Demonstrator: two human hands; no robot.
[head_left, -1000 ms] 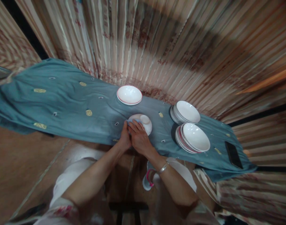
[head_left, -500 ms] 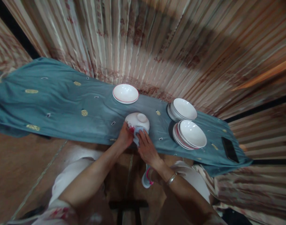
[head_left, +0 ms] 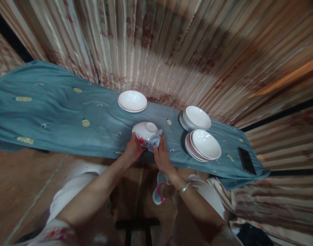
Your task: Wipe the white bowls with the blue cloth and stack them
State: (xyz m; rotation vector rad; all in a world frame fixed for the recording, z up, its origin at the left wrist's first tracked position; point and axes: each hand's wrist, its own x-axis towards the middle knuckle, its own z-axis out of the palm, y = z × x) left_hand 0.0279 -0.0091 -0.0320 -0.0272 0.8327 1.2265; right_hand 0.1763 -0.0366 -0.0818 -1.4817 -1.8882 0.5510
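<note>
A white bowl with a red flower print is tipped over, its foot ring facing up and away from me. My left hand grips its rim on the near left side. In my right hand is a light blue cloth, pressed against the bowl's right side. The fingers of that hand curl around the cloth and the bowl's edge. Both hands are over the front part of the cloth-covered table.
Behind the bowl stand shallow red-rimmed bowls, nested. On the right are two stacks, a rear stack of bowls and a front stack of bowls. A black phone lies near the right end. Pleated curtains hang behind the table.
My right hand has slid with the cloth from the bowl's near face round to its right side, uncovering more of the flower print. The whole view has shifted slightly.
</note>
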